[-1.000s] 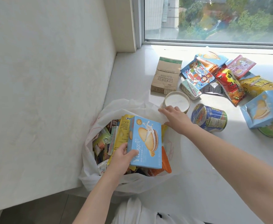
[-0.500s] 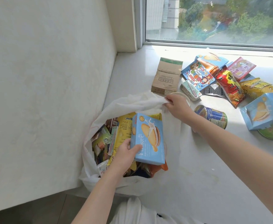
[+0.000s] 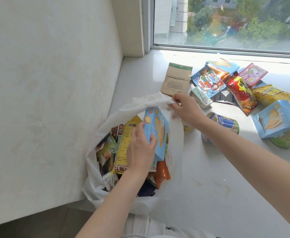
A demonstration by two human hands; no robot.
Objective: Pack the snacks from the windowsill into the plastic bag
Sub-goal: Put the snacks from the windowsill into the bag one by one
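Head view
Left hand (image 3: 140, 148): fingers and thumb are clamped on the near left edge of the blue biscuit box (image 3: 158, 133).
Blue biscuit box: it stands tilted in the mouth of the plastic bag (image 3: 91, 191), over the snacks already inside.
Right hand (image 3: 187, 110): thumb and fingers are pinched together on the bag's far rim (image 3: 154, 100), which is held up above the box.
Plastic bag: white and open, it sits at the near left end of the windowsill (image 3: 209, 194), against the wall (image 3: 46, 83).
Inside the bag: a yellow pouch (image 3: 125, 145) lies left of the box and an orange packet (image 3: 161, 172) just near of it, with smaller wrappers around them.
Left on the sill, far right: a brown cardboard box (image 3: 176, 79), a cartoon packet (image 3: 207, 81), a small carton (image 3: 201, 97), a red chip bag (image 3: 242, 93), a pink packet (image 3: 252, 74) and a yellow bag (image 3: 269, 95) lie in a loose heap.
Closer on the right: a blue can (image 3: 226, 122) lies on its side just past the right forearm. A second blue biscuit box (image 3: 276, 119) rests on a green tub (image 3: 286, 140).
Far edge: the window (image 3: 226, 19).
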